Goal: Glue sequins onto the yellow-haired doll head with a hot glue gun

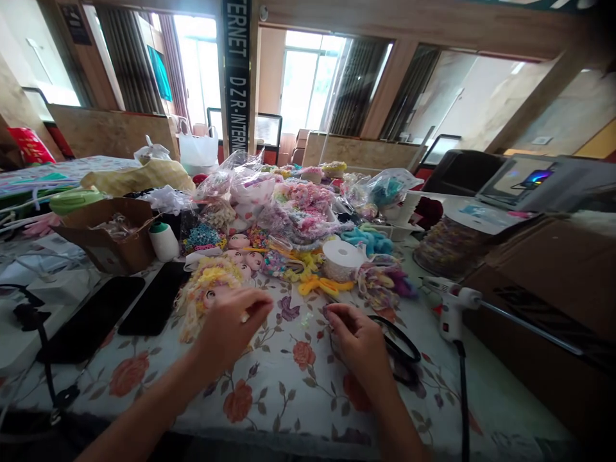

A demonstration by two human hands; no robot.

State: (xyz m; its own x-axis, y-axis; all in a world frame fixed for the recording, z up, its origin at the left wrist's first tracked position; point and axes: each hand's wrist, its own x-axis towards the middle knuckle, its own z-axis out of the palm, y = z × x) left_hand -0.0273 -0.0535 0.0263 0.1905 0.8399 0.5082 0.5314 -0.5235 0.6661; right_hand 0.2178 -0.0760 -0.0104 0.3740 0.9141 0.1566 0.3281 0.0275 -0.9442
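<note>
My left hand (238,321) hovers over the flowered cloth with thumb and fingertips pinched together. Whatever it may hold is too small or hidden to name. Just behind it lies a doll head (208,294) with curly yellow and pastel yarn hair, partly covered by the hand. My right hand (359,337) is also in a pinch, and I cannot make out anything between its fingertips. Scissors with black handles (402,343) lie beside and partly under this hand. Between the hands, small shiny pale bits (307,319) rest on the cloth.
Yarn, doll faces (253,260), a white spool (342,260) and yellow pipe-cleaner-like pieces (322,285) crowd the table behind. A glue gun (452,308) and cardboard box (543,308) stand right. Two black phones (154,301), a white bottle (163,242) and cables are left.
</note>
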